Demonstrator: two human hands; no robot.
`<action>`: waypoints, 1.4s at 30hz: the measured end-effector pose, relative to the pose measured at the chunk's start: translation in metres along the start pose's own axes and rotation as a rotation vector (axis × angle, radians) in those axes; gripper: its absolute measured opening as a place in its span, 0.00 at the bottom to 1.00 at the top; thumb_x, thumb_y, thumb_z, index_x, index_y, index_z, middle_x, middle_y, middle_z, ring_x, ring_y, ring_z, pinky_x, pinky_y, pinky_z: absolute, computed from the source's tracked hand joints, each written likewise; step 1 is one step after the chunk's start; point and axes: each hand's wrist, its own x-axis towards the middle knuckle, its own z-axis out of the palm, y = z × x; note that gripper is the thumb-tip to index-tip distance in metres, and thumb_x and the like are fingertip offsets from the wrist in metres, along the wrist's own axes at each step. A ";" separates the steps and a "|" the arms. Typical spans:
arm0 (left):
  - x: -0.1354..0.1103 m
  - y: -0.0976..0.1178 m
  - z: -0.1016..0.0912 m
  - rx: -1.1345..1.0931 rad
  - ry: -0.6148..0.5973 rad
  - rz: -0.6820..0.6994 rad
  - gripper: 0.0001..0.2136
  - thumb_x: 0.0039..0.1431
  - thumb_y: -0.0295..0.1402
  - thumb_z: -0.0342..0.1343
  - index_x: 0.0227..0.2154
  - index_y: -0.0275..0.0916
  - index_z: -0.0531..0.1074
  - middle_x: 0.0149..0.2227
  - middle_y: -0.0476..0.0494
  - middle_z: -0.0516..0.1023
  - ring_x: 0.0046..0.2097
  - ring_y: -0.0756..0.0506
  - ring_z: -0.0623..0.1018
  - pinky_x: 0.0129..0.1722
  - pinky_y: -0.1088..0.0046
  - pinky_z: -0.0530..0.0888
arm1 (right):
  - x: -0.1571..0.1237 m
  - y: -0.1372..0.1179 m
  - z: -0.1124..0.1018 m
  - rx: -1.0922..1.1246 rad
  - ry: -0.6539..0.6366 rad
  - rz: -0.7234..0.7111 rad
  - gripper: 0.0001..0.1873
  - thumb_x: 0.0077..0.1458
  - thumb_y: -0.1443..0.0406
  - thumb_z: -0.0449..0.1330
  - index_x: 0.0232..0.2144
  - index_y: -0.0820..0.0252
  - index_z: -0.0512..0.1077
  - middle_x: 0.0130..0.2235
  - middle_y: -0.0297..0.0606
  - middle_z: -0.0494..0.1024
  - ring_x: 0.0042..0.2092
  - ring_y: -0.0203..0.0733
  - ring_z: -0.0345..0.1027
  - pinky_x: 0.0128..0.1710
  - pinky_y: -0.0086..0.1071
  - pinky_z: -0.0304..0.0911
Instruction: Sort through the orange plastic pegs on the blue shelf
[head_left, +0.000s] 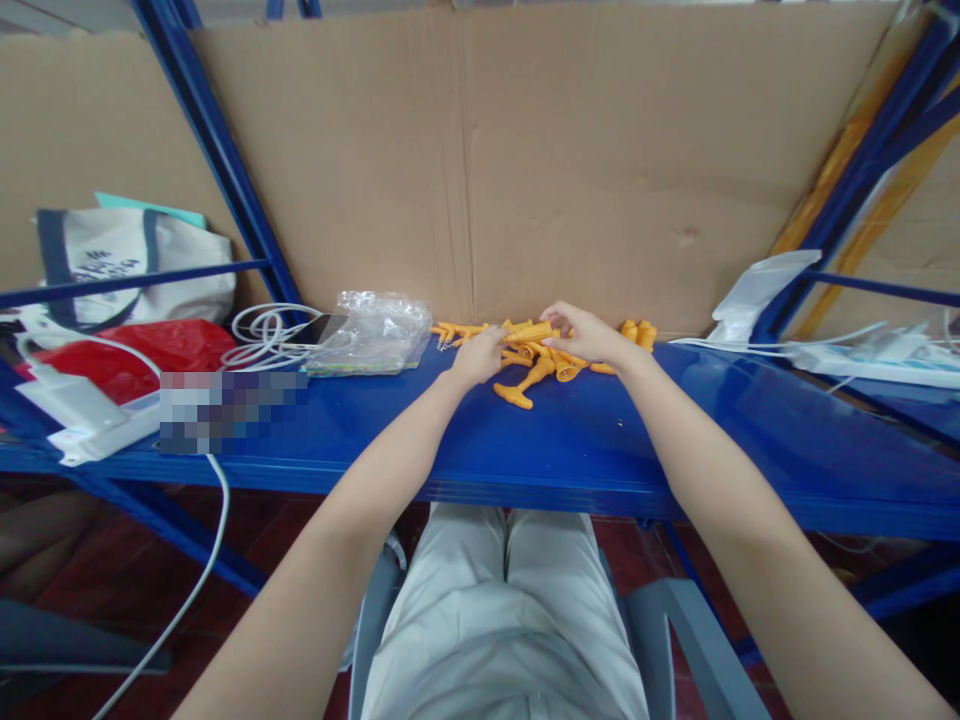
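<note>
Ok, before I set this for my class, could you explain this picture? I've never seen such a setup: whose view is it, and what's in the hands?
There is no machine here: a seated person works with bare hands, and a camera worn on the head looks forward and down. The left hand and right hand are at a pile of orange pieces on a blue surface. Both seem to be touching pieces, but their grip is too small to make out. To the left lie a clear plastic bag and coiled white cable. Brown cardboard stands behind.
</note>
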 end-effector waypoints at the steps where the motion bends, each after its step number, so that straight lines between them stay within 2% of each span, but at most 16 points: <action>1: -0.001 0.000 -0.001 -0.005 -0.005 -0.004 0.14 0.64 0.24 0.57 0.49 0.41 0.79 0.52 0.40 0.81 0.55 0.39 0.79 0.56 0.65 0.74 | 0.000 0.001 0.001 0.002 0.001 0.018 0.15 0.53 0.62 0.66 0.44 0.58 0.74 0.42 0.40 0.79 0.40 0.44 0.72 0.45 0.37 0.68; 4: -0.003 0.002 -0.004 0.030 -0.031 0.004 0.14 0.64 0.27 0.59 0.50 0.43 0.79 0.53 0.41 0.81 0.56 0.40 0.79 0.57 0.66 0.74 | 0.000 0.003 0.006 0.012 -0.060 0.095 0.12 0.63 0.59 0.58 0.44 0.59 0.74 0.38 0.40 0.79 0.38 0.43 0.72 0.42 0.36 0.68; 6: -0.004 0.002 -0.004 0.070 -0.046 0.014 0.14 0.65 0.28 0.57 0.52 0.43 0.79 0.54 0.41 0.81 0.56 0.40 0.79 0.56 0.67 0.74 | 0.000 0.005 0.008 0.007 -0.111 0.115 0.12 0.65 0.60 0.55 0.43 0.60 0.74 0.36 0.39 0.79 0.36 0.42 0.72 0.40 0.35 0.68; 11: -0.003 0.002 -0.002 0.092 -0.048 0.017 0.15 0.66 0.27 0.55 0.53 0.43 0.78 0.54 0.41 0.81 0.56 0.41 0.79 0.56 0.68 0.74 | 0.003 0.015 0.006 -0.076 -0.093 0.029 0.15 0.56 0.64 0.62 0.46 0.59 0.74 0.42 0.42 0.79 0.39 0.44 0.72 0.42 0.37 0.68; 15: -0.002 0.002 -0.003 0.072 -0.050 -0.009 0.14 0.65 0.26 0.56 0.51 0.40 0.79 0.53 0.40 0.81 0.55 0.40 0.79 0.56 0.67 0.74 | 0.007 0.025 0.003 -0.241 -0.010 -0.075 0.17 0.50 0.70 0.60 0.44 0.58 0.74 0.46 0.43 0.76 0.45 0.48 0.71 0.47 0.40 0.68; 17: -0.001 0.001 -0.003 0.054 -0.041 -0.020 0.14 0.65 0.25 0.55 0.49 0.39 0.79 0.52 0.40 0.82 0.55 0.41 0.79 0.55 0.68 0.74 | 0.007 0.029 0.002 -0.338 0.027 -0.059 0.18 0.48 0.71 0.59 0.44 0.57 0.74 0.47 0.43 0.75 0.47 0.50 0.70 0.48 0.42 0.67; 20: -0.001 0.001 -0.005 0.026 -0.020 -0.031 0.13 0.68 0.27 0.52 0.49 0.38 0.79 0.51 0.40 0.82 0.54 0.42 0.80 0.55 0.69 0.74 | 0.003 0.034 -0.002 -0.463 0.137 0.049 0.17 0.50 0.70 0.59 0.44 0.56 0.73 0.49 0.46 0.75 0.51 0.55 0.69 0.50 0.46 0.66; 24: -0.003 0.004 -0.007 -0.017 0.020 -0.084 0.14 0.71 0.32 0.50 0.54 0.36 0.74 0.54 0.37 0.81 0.56 0.40 0.79 0.55 0.66 0.74 | -0.002 0.053 -0.014 -0.509 0.362 0.227 0.14 0.55 0.65 0.60 0.45 0.58 0.73 0.51 0.51 0.73 0.56 0.60 0.65 0.53 0.51 0.63; 28: -0.005 0.008 -0.010 -0.055 0.065 -0.137 0.15 0.73 0.34 0.45 0.56 0.37 0.71 0.55 0.35 0.79 0.57 0.40 0.78 0.57 0.63 0.73 | -0.007 0.084 -0.034 -0.439 0.631 0.485 0.15 0.58 0.59 0.60 0.44 0.60 0.75 0.50 0.52 0.75 0.55 0.58 0.66 0.53 0.49 0.65; 30: -0.005 0.009 -0.010 -0.059 0.085 -0.144 0.15 0.74 0.34 0.44 0.55 0.37 0.71 0.55 0.35 0.79 0.58 0.39 0.78 0.58 0.62 0.73 | -0.013 0.099 -0.043 -0.341 0.693 0.653 0.15 0.58 0.58 0.60 0.43 0.61 0.76 0.44 0.49 0.78 0.50 0.55 0.71 0.50 0.45 0.68; 32: -0.005 0.009 -0.009 -0.057 0.112 -0.136 0.15 0.74 0.34 0.43 0.54 0.38 0.71 0.55 0.36 0.78 0.58 0.40 0.78 0.58 0.62 0.73 | -0.023 0.111 -0.048 -0.233 0.708 0.829 0.14 0.58 0.58 0.61 0.42 0.61 0.77 0.41 0.48 0.79 0.46 0.53 0.74 0.46 0.42 0.70; 35: -0.005 0.008 -0.008 -0.040 0.160 -0.154 0.15 0.75 0.38 0.43 0.53 0.39 0.71 0.54 0.36 0.77 0.57 0.39 0.78 0.58 0.62 0.74 | -0.044 0.123 -0.048 -0.192 0.692 0.994 0.15 0.57 0.58 0.62 0.43 0.59 0.79 0.42 0.47 0.81 0.48 0.56 0.76 0.45 0.43 0.72; 38: -0.005 0.007 -0.008 -0.024 0.202 -0.188 0.18 0.75 0.42 0.41 0.50 0.37 0.72 0.54 0.34 0.75 0.56 0.38 0.79 0.56 0.64 0.74 | -0.062 0.128 -0.045 -0.214 0.577 1.136 0.15 0.54 0.60 0.66 0.44 0.59 0.79 0.46 0.50 0.82 0.53 0.59 0.76 0.49 0.46 0.72; 40: -0.004 0.008 -0.008 -0.021 0.226 -0.193 0.21 0.76 0.44 0.40 0.48 0.36 0.73 0.55 0.33 0.73 0.55 0.39 0.79 0.55 0.65 0.74 | -0.067 0.129 -0.043 -0.240 0.486 1.187 0.16 0.53 0.62 0.68 0.44 0.60 0.79 0.49 0.52 0.81 0.55 0.60 0.75 0.51 0.47 0.71; 42: -0.004 0.008 -0.009 -0.019 0.241 -0.199 0.22 0.76 0.45 0.38 0.46 0.35 0.73 0.56 0.32 0.71 0.54 0.39 0.80 0.54 0.66 0.74 | -0.067 0.129 -0.042 -0.282 0.412 1.177 0.15 0.54 0.62 0.68 0.44 0.61 0.79 0.49 0.54 0.81 0.57 0.61 0.74 0.53 0.49 0.69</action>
